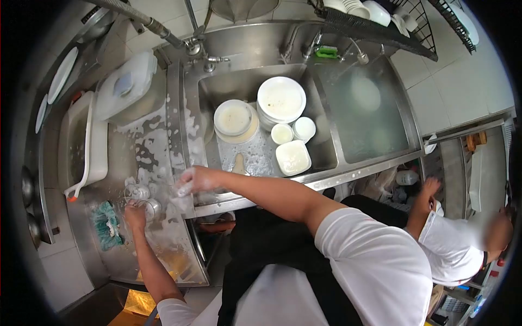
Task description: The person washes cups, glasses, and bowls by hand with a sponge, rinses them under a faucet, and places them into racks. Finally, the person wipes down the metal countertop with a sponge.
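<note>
On the soapy steel counter at the left, my left hand [136, 214] is closed on a clear glass [151, 209]. Right behind it stands another clear glass [137, 192]. My right hand [197, 181] hovers by the left front corner of the sink, with white suds over its curled fingers; whatever they hold, if anything, is hidden. A green scouring pad [106, 226] lies on the counter, left of my left hand.
The sink basin [321, 117] holds stacked white plates [281, 99], bowls and cups. Cloudy water [370, 130] fills the right basin. A white tub [97, 142] and a clear plastic container [147, 98] stand at the left. Another person [451, 244] is at the right.
</note>
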{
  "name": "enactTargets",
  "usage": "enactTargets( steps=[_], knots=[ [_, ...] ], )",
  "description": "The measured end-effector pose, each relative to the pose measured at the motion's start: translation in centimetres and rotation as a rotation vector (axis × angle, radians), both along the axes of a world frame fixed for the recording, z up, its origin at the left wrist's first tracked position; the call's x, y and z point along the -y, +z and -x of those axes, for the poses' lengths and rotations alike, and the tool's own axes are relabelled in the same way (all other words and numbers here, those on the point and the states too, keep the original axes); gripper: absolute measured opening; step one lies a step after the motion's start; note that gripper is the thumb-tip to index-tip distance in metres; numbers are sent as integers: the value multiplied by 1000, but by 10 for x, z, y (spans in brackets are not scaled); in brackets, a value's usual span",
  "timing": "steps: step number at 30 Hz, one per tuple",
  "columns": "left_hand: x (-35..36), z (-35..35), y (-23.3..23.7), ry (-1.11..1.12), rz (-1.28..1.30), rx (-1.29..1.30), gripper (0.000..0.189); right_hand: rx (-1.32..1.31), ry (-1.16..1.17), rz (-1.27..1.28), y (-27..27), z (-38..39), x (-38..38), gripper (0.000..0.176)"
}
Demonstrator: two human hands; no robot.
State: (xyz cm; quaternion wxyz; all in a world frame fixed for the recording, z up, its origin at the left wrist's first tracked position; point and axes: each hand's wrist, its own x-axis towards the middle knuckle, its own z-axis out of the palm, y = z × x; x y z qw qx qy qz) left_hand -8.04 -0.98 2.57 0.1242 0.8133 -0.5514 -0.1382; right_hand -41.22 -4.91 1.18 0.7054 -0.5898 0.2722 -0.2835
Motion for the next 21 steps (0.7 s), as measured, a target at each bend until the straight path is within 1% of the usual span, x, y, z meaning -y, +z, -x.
enactTargets(
  steps=[1, 2, 3, 4, 5, 6, 7, 8, 9, 10, 11, 12, 13, 14, 15, 16, 17, 18, 20, 21],
  knots=[
    [1, 3, -1, 11, -26, 47, 36, -5, 5, 6, 0, 15, -8, 31],
    [3, 1, -7, 12, -22, 45, 36, 19, 57, -38, -9, 27, -13, 28],
    [6, -4, -17, 16, -25, 60, 36, 45, 102, -82, -13, 41, -19, 29],
    [9, -11, -25, 14, -28, 78, 37, 47, 91, -78, -17, 54, -25, 29],
    [8, -18, -29, -3, -21, 82, 37, 158, 72, -66, -18, 69, -32, 33],
    [3, -26, -34, -38, 38, 47, 38, 267, 44, -52, -19, 86, -37, 38],
    [4, -28, -37, -81, 90, 10, 38, 270, 9, -47, -15, 102, -44, 38],
    [6, -23, -32, -122, 81, 9, 38, 491, 7, -356, -9, 117, -56, 43],
    [6, -13, -22, -9, 46, -111, 37, 718, 4, -660, -6, 132, -67, 49],
    [6, -2, -15, 115, 1, -230, 36, 705, -64, -720, -12, 147, -76, 55],
    [9, 7, -18, 93, -20, -240, 36, 749, -159, -738, -20, 166, -82, 58],
    [12, 16, -21, 24, 63, -423, 28, 786, -245, -750, -22, 187, -87, 62],
    [14, 25, -22, -37, 151, -605, 20, 773, -362, -750, -21, 212, -94, 60],
    [17, 45, -15, -40, 146, -613, 20, 762, -474, -748, -17, 238, -102, 59],
    [22, 77, -1, -45, 129, -696, 21, 738, -600, -731, -18, 262, -105, 64],
    [27, 112, 13, -53, 110, -776, 22, 761, -736, -734, -13, 290, -110, 64],
    [29, 150, 25, -9, 109, -848, 25, 758, -825, -649, -7, 316, -115, 63],
    [30, 186, 36, 37, 109, -917, 28, 715, -906, -581, -21, 346, -117, 65],
    [39, 246, 51, -128, -11, -876, 28, 677, -1024, -452, -27, 404, -124, 57],
    [46, 272, 44, -210, -53, -942, 28, 617, -1086, -449, -28, 430, -126, 55]
  ],
)
